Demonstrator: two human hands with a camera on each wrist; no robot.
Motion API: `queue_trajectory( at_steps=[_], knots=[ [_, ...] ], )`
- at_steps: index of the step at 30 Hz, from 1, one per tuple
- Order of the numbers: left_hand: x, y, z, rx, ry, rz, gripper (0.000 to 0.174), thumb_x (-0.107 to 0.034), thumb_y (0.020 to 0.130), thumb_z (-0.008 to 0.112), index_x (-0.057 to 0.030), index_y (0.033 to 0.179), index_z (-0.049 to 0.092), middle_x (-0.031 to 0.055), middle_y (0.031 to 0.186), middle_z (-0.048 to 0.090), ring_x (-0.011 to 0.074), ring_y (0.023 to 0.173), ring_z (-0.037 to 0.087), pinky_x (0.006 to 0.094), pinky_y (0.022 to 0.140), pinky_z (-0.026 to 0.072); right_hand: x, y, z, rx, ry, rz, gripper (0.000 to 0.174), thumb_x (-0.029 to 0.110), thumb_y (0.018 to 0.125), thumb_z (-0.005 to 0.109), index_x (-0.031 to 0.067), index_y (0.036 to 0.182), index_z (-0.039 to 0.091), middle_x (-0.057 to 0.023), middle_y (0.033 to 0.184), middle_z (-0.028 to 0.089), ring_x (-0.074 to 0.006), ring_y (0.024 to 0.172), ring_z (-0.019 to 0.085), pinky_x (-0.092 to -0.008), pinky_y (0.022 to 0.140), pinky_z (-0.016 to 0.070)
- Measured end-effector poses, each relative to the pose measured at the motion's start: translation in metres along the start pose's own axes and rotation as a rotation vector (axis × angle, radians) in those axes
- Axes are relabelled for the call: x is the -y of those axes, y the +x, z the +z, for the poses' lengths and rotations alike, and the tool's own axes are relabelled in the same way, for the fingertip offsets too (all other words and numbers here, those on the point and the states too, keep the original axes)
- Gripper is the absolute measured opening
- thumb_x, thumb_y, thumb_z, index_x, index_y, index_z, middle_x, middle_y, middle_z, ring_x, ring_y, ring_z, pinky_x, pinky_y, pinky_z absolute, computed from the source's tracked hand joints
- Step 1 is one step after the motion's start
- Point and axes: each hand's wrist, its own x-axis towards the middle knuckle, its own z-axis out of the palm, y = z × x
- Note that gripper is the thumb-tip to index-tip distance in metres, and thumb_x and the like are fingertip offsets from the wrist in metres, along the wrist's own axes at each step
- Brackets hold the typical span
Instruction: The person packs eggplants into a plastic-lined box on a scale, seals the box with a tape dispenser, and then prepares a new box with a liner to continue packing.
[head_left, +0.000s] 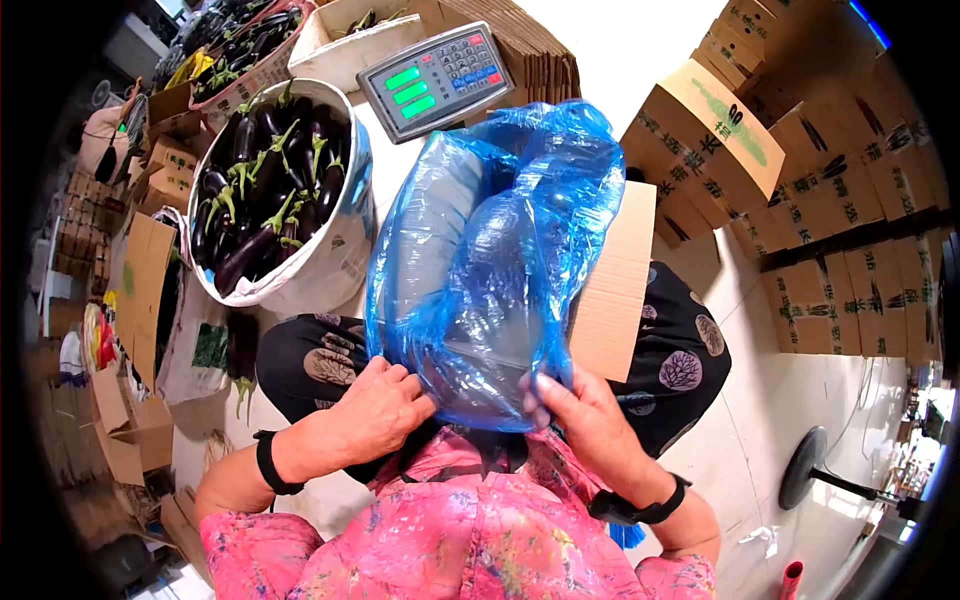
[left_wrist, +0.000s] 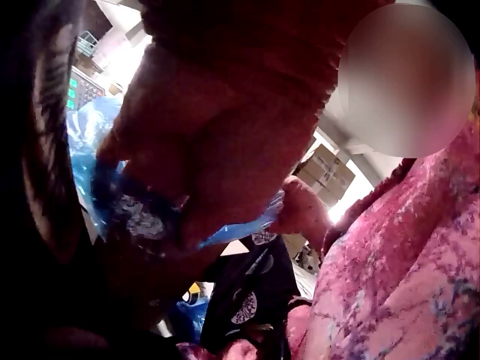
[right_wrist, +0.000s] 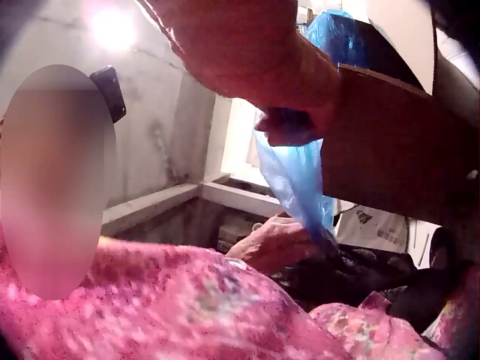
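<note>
Both hands (head_left: pixel 385 408) seemingly pinch the blue plastic bag's (head_left: pixel 490 270) near edge.

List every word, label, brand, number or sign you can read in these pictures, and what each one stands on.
Box flap: "长", seemingly; the mark beside it is unclear.
Stacked boxes: black Chinese characters, too small and skewed to quote surely.
Scale: three lit green displays and marked keys, digits and lettering too small.
Bucket: faint print, too blurred.
Blue bag: no text that I can make out.
</note>
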Motion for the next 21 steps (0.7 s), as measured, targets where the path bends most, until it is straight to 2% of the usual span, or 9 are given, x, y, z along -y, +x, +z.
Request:
queue_trajectory(
  at_steps=[5,6,7,9,15,17,19,20,21],
  knots=[
    [0.016,0.007,0.052,0.002,0.037,0.025,0.027,-0.014,0.078,0.062,-0.0086,0.104,0.065,0.0072,0.094,0.065,0.0261,0.089,0.062,0.0407,0.076,0.0411,-0.016,-0.003,0.003,-0.185,-0.044,-0.109,0.02,0.021,0.103,0.053,0.003,0.107,0.061,0.0004,0.084,0.059,-0.0054,0.068,0.049,-0.021,0.061,0.0393],
    [0.007,0.019,0.051,0.212,0.074,-0.103,0.044,-0.011,0.079,0.059,-0.0117,0.123,0.063,0.0126,0.123,0.061,0.0308,0.113,0.058,0.0443,0.092,0.0427,-0.02,-0.004,-0.001,-0.248,0.043,-0.111,0.019,0.022,0.104,0.052,0.0041,0.103,0.06,0.0019,0.079,0.055,-0.0042,0.063,0.045,-0.02,0.056,0.0358],
    [0.004,0.028,0.063,-0.129,0.096,-0.018,0.041,-0.011,0.081,0.058,-0.0103,0.121,0.063,0.0152,0.125,0.06,0.0335,0.119,0.055,0.048,0.097,0.0421,-0.028,-0.002,-0.006,-0.324,0.125,-0.198,0.019,0.022,0.105,0.05,0.0051,0.101,0.058,0.0034,0.073,0.049,-0.004,0.057,0.039,-0.0206,0.052,0.0325],
    [0.004,0.048,0.091,-0.219,-0.152,0.075,0.043,-0.01,0.081,0.059,-0.007,0.123,0.062,0.0177,0.126,0.059,0.037,0.12,0.054,0.0509,0.101,0.0419,-0.027,-0.009,-0.014,-0.432,0.266,-0.265,0.018,0.022,0.106,0.047,0.0063,0.103,0.056,0.0042,0.071,0.046,-0.0036,0.054,0.036,-0.021,0.049,0.031],
    [-0.006,0.063,0.101,-0.169,-0.288,0.102,0.05,-0.002,0.079,0.057,-0.0016,0.129,0.055,0.0258,0.122,0.06,0.0429,0.105,0.061,0.0491,0.086,0.0512,-0.037,-0.03,-0.035,-0.656,0.312,-0.393,0.014,0.02,0.104,0.052,0.0067,0.106,0.057,0.0048,0.073,0.049,-0.0035,0.057,0.04,-0.0199,0.051,0.0328],
    [-0.012,0.06,0.092,-0.16,-0.318,0.059,0.052,-0.004,0.079,0.059,-0.0034,0.13,0.055,0.0261,0.123,0.059,0.0432,0.107,0.06,0.0509,0.09,0.049,-0.042,-0.04,-0.038,-0.562,0.32,-0.399,0.014,0.018,0.103,0.054,0.0058,0.109,0.058,0.0044,0.079,0.054,-0.0034,0.063,0.045,-0.0204,0.055,0.0353],
    [-0.021,0.058,0.071,-0.168,-0.256,0.041,0.052,-0.008,0.081,0.063,-0.007,0.133,0.057,0.0249,0.124,0.059,0.0418,0.115,0.057,0.0511,0.098,0.0449,-0.021,-0.039,-0.03,-0.784,0.221,-0.481,0.014,0.015,0.101,0.052,0.0047,0.107,0.06,0.0041,0.081,0.055,-0.0035,0.068,0.046,-0.0199,0.061,0.0375],
    [-0.02,0.052,0.063,0.044,-0.349,-0.063,0.046,-0.011,0.086,0.061,-0.0057,0.131,0.056,0.0273,0.117,0.062,0.0439,0.106,0.061,0.0517,0.092,0.0483,-0.022,-0.039,-0.044,-0.793,0.156,-0.479,0.015,0.014,0.101,0.05,0.0041,0.106,0.06,0.0035,0.083,0.056,-0.0038,0.07,0.047,-0.0201,0.063,0.0383],
    [-0.016,0.055,0.065,-0.15,-0.309,0.019,0.043,-0.007,0.081,0.062,-0.0025,0.123,0.057,0.026,0.112,0.063,0.042,0.099,0.064,0.0501,0.079,0.0533,-0.026,-0.038,-0.063,-0.8,0.09,-0.478,0.016,0.013,0.101,0.048,0.0036,0.105,0.06,0.0029,0.084,0.057,-0.0042,0.072,0.048,-0.0203,0.066,0.0391]
  ],
)
